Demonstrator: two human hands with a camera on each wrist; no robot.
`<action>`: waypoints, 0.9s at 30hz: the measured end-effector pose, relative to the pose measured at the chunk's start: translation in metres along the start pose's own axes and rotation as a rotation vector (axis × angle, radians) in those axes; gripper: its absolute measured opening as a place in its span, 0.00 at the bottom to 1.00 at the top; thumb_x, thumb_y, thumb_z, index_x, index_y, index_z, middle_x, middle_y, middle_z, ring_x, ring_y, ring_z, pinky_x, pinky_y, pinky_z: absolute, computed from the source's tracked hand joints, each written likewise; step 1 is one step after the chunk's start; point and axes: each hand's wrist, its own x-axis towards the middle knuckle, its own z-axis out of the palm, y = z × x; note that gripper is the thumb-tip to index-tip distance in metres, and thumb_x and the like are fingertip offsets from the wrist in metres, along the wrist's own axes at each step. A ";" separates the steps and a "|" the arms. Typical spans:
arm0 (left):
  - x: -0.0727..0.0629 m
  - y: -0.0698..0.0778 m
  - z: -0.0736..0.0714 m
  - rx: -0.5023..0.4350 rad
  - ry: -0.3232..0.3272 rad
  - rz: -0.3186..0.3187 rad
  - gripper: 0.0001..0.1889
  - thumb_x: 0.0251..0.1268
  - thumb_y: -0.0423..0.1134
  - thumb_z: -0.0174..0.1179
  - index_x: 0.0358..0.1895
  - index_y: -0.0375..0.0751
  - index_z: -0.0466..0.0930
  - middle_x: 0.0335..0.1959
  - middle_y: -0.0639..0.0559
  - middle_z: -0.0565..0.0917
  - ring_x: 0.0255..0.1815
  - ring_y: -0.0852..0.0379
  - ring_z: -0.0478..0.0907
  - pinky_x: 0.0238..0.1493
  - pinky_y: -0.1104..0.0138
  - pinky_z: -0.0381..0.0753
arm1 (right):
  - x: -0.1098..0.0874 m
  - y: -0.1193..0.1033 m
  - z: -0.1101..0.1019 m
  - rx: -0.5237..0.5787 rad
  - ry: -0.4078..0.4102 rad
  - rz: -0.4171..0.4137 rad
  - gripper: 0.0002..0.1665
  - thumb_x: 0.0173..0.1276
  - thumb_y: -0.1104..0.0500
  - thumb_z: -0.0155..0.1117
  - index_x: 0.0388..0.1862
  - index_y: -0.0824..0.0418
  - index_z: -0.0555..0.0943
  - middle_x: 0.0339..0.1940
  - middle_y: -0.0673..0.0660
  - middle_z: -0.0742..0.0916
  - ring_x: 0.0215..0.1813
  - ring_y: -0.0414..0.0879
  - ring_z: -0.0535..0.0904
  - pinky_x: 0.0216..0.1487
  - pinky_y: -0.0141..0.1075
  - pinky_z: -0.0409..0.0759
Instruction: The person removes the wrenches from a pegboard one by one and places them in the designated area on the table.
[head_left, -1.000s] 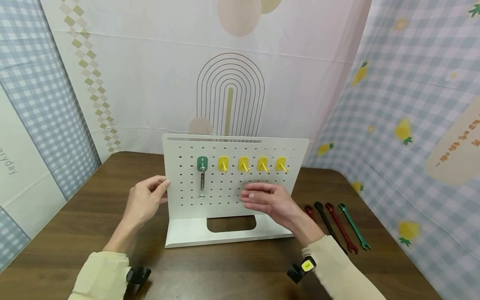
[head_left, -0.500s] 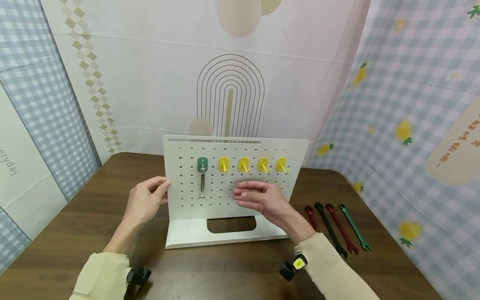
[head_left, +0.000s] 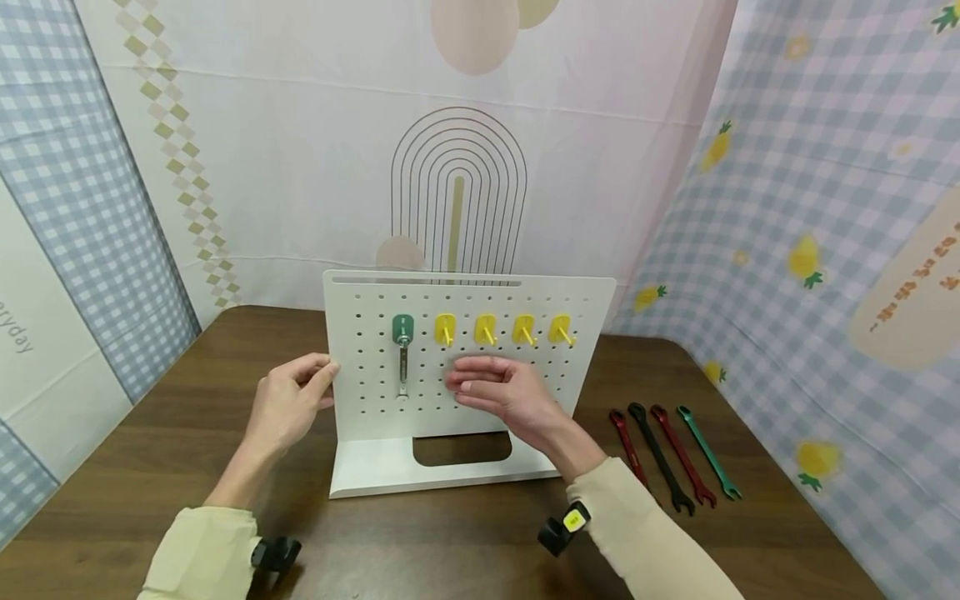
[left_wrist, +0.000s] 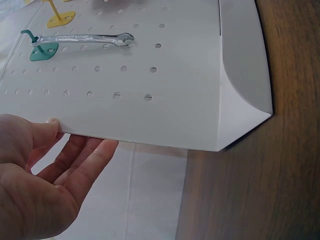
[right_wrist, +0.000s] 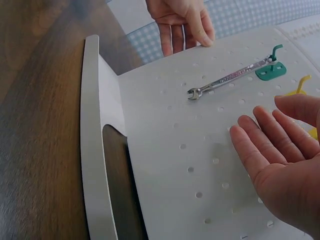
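A white pegboard (head_left: 375, 417) stands upright on the table. My left hand (head_left: 291, 404) pinches its left edge, thumb on the front and fingers behind, as the left wrist view shows. From a green hook (head_left: 402, 327) on the board hangs a silver combination wrench (left_wrist: 85, 38). My right hand (head_left: 506, 396) holds nothing; its fingers extend leftward in front of the board, below the yellow hooks (head_left: 486, 329). In the right wrist view the right hand's fingers (right_wrist: 255, 145) are slightly bent near the board. Whether they touch it I cannot tell.
On the table's right side lie a short red wrench (head_left: 628, 446), a black wrench (head_left: 660, 458), a longer red wrench (head_left: 682, 454) and a green wrench (head_left: 708, 452). Patterned cloth (head_left: 300, 167) hangs behind the table (head_left: 427, 550) and along its sides.
My right hand has slid leftward across the front of the board, toward the hanging wrench. More of the short red wrench shows now. My left hand has kept its grip on the edge.
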 end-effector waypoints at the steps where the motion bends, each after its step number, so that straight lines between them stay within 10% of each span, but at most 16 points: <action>1: 0.000 0.000 0.000 0.000 0.001 0.001 0.15 0.84 0.42 0.56 0.56 0.33 0.85 0.42 0.38 0.86 0.39 0.56 0.82 0.42 0.69 0.94 | 0.001 0.000 0.002 -0.001 -0.003 -0.003 0.25 0.74 0.74 0.64 0.68 0.74 0.77 0.63 0.68 0.87 0.61 0.49 0.87 0.69 0.45 0.85; 27: 0.000 0.000 0.000 0.007 -0.002 0.014 0.15 0.84 0.41 0.57 0.57 0.32 0.85 0.45 0.36 0.87 0.41 0.52 0.84 0.43 0.67 0.94 | 0.030 0.005 0.034 -0.125 -0.083 -0.032 0.25 0.74 0.73 0.65 0.68 0.71 0.79 0.66 0.68 0.86 0.66 0.54 0.85 0.68 0.42 0.86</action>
